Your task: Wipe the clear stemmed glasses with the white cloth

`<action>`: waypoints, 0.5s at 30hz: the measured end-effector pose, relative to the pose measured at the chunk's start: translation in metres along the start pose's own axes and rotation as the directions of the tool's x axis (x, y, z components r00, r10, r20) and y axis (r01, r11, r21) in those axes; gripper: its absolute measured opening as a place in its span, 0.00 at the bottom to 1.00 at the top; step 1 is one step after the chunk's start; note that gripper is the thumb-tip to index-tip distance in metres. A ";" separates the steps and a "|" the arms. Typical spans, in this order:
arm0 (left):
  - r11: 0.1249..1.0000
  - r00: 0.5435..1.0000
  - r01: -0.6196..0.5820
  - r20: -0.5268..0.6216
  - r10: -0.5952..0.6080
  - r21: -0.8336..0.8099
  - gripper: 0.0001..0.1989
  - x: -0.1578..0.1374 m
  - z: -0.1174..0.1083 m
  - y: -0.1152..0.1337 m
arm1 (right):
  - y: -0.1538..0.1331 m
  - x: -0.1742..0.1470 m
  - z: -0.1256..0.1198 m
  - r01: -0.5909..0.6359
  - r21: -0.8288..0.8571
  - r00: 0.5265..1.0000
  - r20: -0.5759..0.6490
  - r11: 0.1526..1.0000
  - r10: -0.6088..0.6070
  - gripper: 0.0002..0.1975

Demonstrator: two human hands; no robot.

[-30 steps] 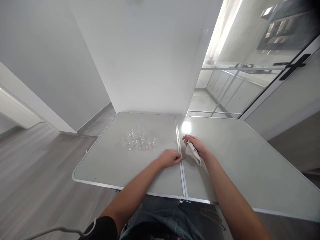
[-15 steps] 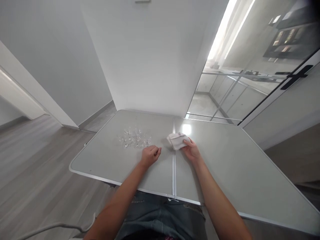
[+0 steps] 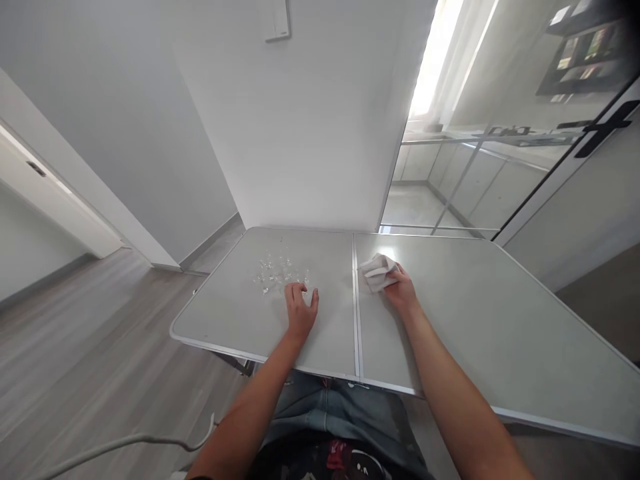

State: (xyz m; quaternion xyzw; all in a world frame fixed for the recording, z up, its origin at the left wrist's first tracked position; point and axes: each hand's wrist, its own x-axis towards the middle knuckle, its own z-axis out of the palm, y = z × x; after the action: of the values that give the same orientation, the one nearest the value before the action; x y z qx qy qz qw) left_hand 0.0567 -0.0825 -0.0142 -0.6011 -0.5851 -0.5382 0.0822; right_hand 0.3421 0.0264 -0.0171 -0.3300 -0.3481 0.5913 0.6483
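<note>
My left hand [image 3: 301, 308] is over the left half of the table [image 3: 240, 320], its fingers curved and the thumb held apart. Just past its fingertips lies a loose cluster of small clear, shiny pieces [image 3: 277, 272]; their exact kind is too faint to make out. No object shows between the thumb and fingers. On the other side of the table's centre seam, my right hand [image 3: 401, 291] grips a crumpled white cloth [image 3: 377, 272] by its right side. The fingers under the cloth are partly hidden.
A metal seam [image 3: 356, 300] divides the tabletop, and a metal rim runs round it. A white wall [image 3: 310, 153] stands behind the table. To the right is a glass door with a black handle [image 3: 607, 130]. A pale cable [image 3: 135, 440] crosses the lower left.
My left hand has gone from closed fingers to spread ones, nearer the clear pieces. My right hand still holds the cloth, now right of the seam. The head view has shifted.
</note>
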 end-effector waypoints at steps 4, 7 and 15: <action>0.996 0.993 0.091 -0.074 -0.089 0.022 0.16 -0.003 0.002 -0.003 | 0.000 0.003 -0.010 0.022 0.042 0.999 -0.035 0.999 -0.021 0.13; 0.991 0.987 0.131 -0.093 -0.130 0.009 0.23 -0.004 0.002 -0.005 | 0.002 0.006 -0.010 0.027 0.058 0.999 -0.024 0.998 -0.026 0.13; 0.968 0.973 0.230 0.030 -0.228 -0.097 0.31 -0.006 0.010 -0.011 | -0.008 0.021 -0.023 0.293 0.309 0.939 -0.273 0.905 -0.210 0.10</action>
State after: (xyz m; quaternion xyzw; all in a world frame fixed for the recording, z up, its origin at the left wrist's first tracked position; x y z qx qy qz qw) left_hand 0.0551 -0.0754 -0.0285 -0.5381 -0.6235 -0.5670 -0.0160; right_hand 0.3673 0.0459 -0.0217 -0.2302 -0.2003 0.5110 0.8036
